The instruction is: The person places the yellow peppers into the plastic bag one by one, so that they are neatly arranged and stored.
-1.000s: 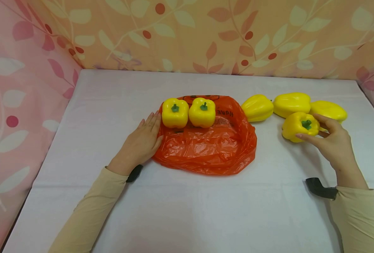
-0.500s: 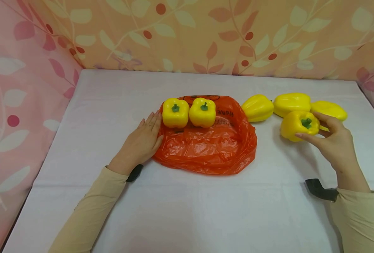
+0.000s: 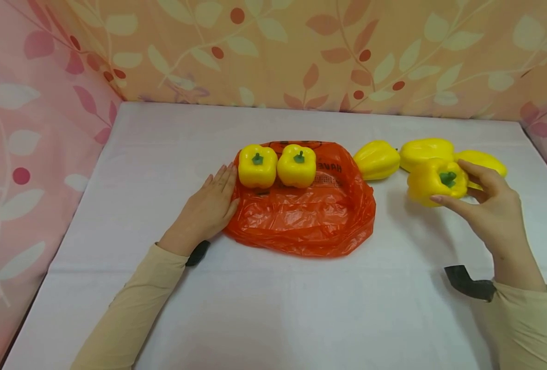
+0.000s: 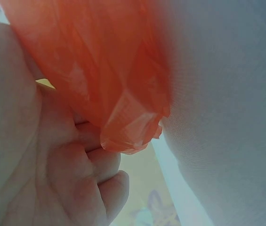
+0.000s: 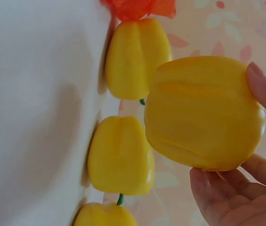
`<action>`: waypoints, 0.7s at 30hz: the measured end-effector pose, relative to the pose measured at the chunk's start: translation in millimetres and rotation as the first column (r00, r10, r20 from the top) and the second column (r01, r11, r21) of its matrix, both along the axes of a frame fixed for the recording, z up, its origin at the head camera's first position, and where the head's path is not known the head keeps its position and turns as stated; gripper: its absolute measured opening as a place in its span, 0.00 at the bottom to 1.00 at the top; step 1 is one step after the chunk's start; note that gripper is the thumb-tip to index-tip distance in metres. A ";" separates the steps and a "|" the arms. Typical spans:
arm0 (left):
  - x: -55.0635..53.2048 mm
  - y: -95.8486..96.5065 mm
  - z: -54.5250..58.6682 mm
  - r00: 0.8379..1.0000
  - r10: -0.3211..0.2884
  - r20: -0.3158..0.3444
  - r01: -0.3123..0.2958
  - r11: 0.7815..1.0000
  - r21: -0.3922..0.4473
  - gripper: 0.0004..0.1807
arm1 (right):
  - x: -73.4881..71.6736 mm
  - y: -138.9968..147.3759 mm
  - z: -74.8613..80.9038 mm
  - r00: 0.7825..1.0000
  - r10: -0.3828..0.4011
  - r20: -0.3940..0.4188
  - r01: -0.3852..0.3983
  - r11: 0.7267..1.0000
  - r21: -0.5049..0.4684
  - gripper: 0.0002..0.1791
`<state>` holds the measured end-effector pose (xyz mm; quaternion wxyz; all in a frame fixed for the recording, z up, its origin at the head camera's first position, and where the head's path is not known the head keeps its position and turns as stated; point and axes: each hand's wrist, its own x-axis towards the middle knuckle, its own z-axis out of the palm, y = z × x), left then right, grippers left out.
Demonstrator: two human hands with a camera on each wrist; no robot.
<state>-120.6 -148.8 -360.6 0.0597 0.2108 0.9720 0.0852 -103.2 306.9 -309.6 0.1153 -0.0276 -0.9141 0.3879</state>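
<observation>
A yellow bell pepper point(image 3: 428, 182) with a green stem is held above the table by my right hand point(image 3: 495, 210), thumb on one side and fingers on the other. The right wrist view shows the same pepper point(image 5: 205, 113) raised off the white cloth. My left hand point(image 3: 206, 208) lies with straight fingers against the left edge of a red plastic bag point(image 3: 296, 216). Two yellow bell peppers stand stem up on the bag's far left part, a left pepper point(image 3: 257, 172) and a right pepper point(image 3: 296, 172). In the left wrist view the bag point(image 4: 109, 70) touches the fingers.
Three more yellow peppers lie on their sides in a row right of the bag: a near-bag pepper point(image 3: 376, 160), a middle pepper point(image 3: 426, 151) and a far-right pepper point(image 3: 484, 160). A white cloth point(image 3: 273, 308) covers the table. Patterned curtains point(image 3: 301, 56) stand behind and left.
My right hand has raised the pepper off the table, and its shadow has moved away from it. The left hand, the bag and the other peppers have stayed in place.
</observation>
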 end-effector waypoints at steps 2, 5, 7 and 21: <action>0.0 0.1 -0.4 1.000 0.001 0.000 -0.001 1.000 -0.001 0.36 | 0.6 -4.0 2.4 1.000 0.011 -0.015 -0.011 1.000 0.002 0.37; 0.0 0.2 -0.7 1.000 0.002 0.005 -0.002 1.000 -0.004 0.36 | 1.3 -10.1 6.0 0.999 0.031 -0.041 -0.031 1.000 -0.006 0.37; 0.1 0.5 -0.5 1.000 0.003 0.007 -0.003 1.000 -0.004 0.36 | 1.7 -14.0 8.4 0.997 0.043 -0.058 -0.044 0.999 -0.019 0.37; 0.4 1.1 1.4 1.000 0.006 0.014 -0.006 1.000 -0.010 0.36 | 3.9 -41.5 20.7 0.987 0.120 -0.105 -0.124 0.992 -0.035 0.38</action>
